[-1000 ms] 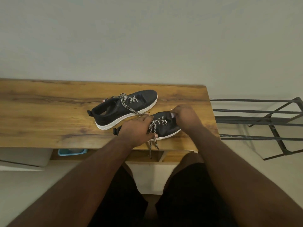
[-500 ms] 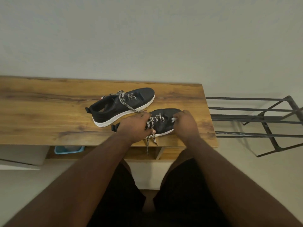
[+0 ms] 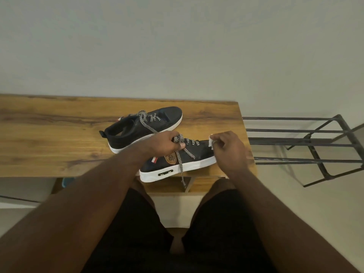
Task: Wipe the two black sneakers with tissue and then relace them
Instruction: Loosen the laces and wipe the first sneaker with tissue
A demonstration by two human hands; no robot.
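The nearer black low-top sneaker with a white sole [image 3: 178, 161] lies at the centre of the frame, on the front edge of the brown wood-grain table [image 3: 49, 138], its toe pointing toward the right and its heel overhanging the edge slightly. A gold crest and a small red-and-white tab show on its side. The left hand [image 3: 163, 143] grips this sneaker at its throat, fingers curled over the black-and-white checked lace [image 3: 184, 152], whose loose end hangs down past the sole and over the table edge. The right hand [image 3: 229, 149] pinches a small white wad of tissue [image 3: 211, 142] against the toe of the same sneaker.

Just behind it, toward the upper left, the second black sneaker with a white sole [image 3: 143, 129] rests flat on the table, toe to the right, its own checked lace loose across the tongue.

Outward, a dark metal rack of thin bars [image 3: 303, 144] stands at the right of the frame beside the table end. A plain pale wall [image 3: 177, 46] fills the upper half, and the person's black shorts [image 3: 216, 223] fill the bottom centre.
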